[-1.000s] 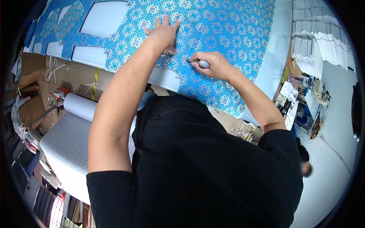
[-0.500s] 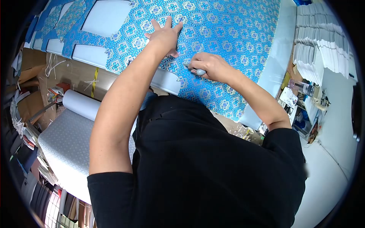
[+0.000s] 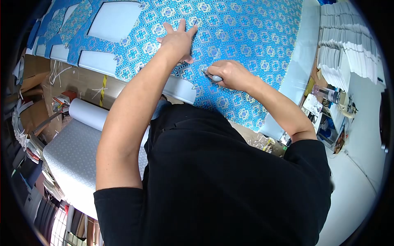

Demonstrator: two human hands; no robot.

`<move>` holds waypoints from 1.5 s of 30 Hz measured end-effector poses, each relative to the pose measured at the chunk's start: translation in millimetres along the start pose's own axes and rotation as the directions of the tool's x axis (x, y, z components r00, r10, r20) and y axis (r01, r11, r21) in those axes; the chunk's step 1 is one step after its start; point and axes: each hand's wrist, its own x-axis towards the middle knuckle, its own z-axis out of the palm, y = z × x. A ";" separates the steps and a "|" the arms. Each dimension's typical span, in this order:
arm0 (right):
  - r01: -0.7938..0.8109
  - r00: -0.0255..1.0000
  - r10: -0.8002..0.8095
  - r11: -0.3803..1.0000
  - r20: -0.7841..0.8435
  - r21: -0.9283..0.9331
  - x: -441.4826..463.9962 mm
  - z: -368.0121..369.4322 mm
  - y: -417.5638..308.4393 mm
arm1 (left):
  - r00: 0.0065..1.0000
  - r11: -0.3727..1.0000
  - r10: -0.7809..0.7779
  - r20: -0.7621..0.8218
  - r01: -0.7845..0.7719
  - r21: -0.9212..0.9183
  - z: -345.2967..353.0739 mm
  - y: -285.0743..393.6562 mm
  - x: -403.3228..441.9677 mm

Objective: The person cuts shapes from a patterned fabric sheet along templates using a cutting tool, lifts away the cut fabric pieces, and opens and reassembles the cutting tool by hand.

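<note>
Blue patterned fabric (image 3: 254,45) lies over a pale tabletop (image 3: 297,61), with several pieces cut out of its left part. My left hand (image 3: 177,43) rests on the fabric with its fingers spread wide. To its right and slightly nearer my body, my right hand (image 3: 230,75) is closed round a small tool with a rounded grey end (image 3: 216,78). The tool's thin tip points left and is down at the fabric. What kind of tip it has is too small to tell. A loose patterned piece (image 3: 77,20) lies at the far left.
Below the table's left side are a white roll (image 3: 87,115) and grey dotted material (image 3: 74,145). Cardboard boxes (image 3: 36,74) stand at the left. At the right are stacked white sheets (image 3: 330,49), a clear bottle (image 3: 331,96) and a cluttered shelf. Scraps lie on the floor.
My right hand has shifted slightly down with the tool, whose grey end now sits lower and further left. My left hand remains spread on the fabric. The view has shifted a little.
</note>
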 end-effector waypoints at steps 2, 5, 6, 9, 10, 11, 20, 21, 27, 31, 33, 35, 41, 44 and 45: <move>0.008 1.000 -0.008 1.000 -0.016 0.002 0.2 0.4 -0.1 | 1.000 1.000 -0.002 -0.004 0.002 -0.001 1.1 0.1 0.2; -0.027 1.000 0.027 1.000 0.007 -0.009 2.0 -1.9 -4.9 | 1.000 1.000 -0.002 -0.010 0.001 -0.014 2.5 -0.7 1.5; -0.028 1.000 0.028 1.000 0.009 -0.008 2.6 -0.8 -5.3 | 1.000 1.000 -0.001 -0.008 0.001 -0.015 2.6 -0.8 1.7; -0.034 0.999 0.035 0.998 -0.032 0.053 2.3 4.7 -5.8 | 1.000 1.000 0.005 -0.002 -0.005 -0.028 2.0 -1.0 0.9; -0.028 0.998 0.031 0.998 -0.058 0.055 1.3 7.2 -4.7 | 1.000 0.999 0.003 -0.009 -0.003 -0.034 1.8 -0.8 0.5; -0.024 0.996 0.029 0.998 -0.084 0.058 -0.1 10.1 -4.0 | 1.000 0.999 0.002 -0.014 -0.002 -0.040 2.2 -0.4 0.2; -0.060 0.989 0.078 0.989 -0.129 0.136 2.0 24.9 -7.2 | 1.000 0.999 0.014 -0.018 -0.014 -0.033 5.3 -1.7 2.0; -0.058 0.988 0.076 0.989 -0.132 0.136 3.4 27.2 -8.9 | 1.000 0.999 0.012 -0.020 -0.013 -0.030 5.0 -2.3 2.5; -0.127 0.956 0.166 0.977 -0.243 0.171 8.4 46.3 -24.3 | 1.000 1.000 0.022 -0.009 -0.022 -0.010 6.4 -2.8 2.9; -0.149 0.925 0.196 0.975 -0.325 0.163 9.9 55.0 -28.3 | 0.999 0.999 0.039 -0.005 -0.039 0.015 5.6 -4.1 3.5; -0.174 0.918 0.221 0.970 -0.330 0.168 10.0 58.1 -30.9 | 0.999 0.998 0.047 -0.003 -0.047 0.032 5.7 -3.5 2.4; -0.158 0.900 0.211 0.973 -0.380 0.166 14.8 61.7 -31.5 | 0.999 0.999 0.043 0.006 -0.043 0.032 4.7 -3.8 3.1; -0.204 0.849 0.274 0.959 -0.452 0.199 44.0 70.9 -43.7 | 0.996 0.992 0.083 0.012 -0.084 0.096 0.3 -5.9 1.5; -0.289 0.845 0.355 0.932 -0.401 0.216 47.6 68.0 -51.3 | 0.986 0.983 0.158 -0.051 -0.152 0.105 5.5 -15.4 7.7; -0.301 0.835 0.364 0.930 -0.412 0.212 48.4 65.8 -52.8 | 0.984 0.973 0.179 0.009 -0.179 0.144 0.1 -17.8 12.0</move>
